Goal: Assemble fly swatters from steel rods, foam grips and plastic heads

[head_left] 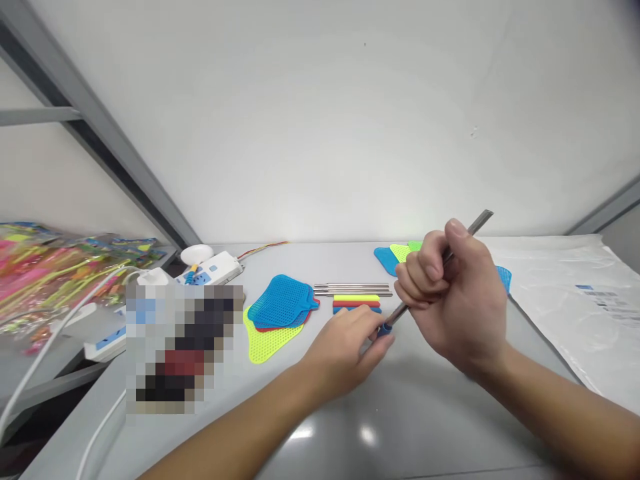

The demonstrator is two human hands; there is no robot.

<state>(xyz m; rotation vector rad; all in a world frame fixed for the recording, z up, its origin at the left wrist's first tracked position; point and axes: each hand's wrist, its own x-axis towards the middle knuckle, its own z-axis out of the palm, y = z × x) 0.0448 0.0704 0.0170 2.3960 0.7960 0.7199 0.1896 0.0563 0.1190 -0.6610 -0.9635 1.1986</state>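
My right hand (pixel 455 307) is wrapped in a fist around a metal rod (pixel 481 223), which slants up to the right. The rod's lower end meets a short blue tube-like handle (pixel 385 330), pinched between my left hand's (pixel 345 347) thumb and fingers; most of that handle is hidden. Just behind my left hand lie yellow, red and blue plastic handles (pixel 356 303), with several thin metal rods (pixel 353 289) beyond them. To their left, a blue fly swatter head (pixel 280 300) overlaps a red one and a yellow-green one (pixel 273 345).
More swatter heads (pixel 385 259) lie behind my right hand, partly hidden. A white plastic package (pixel 560 300) covers the table's right side. Power strips (pixel 219 268), white cables and a blurred-out patch occupy the left. Bagged colourful items (pixel 75 280) sit beyond the left edge; a wall (pixel 320 120) rises behind.
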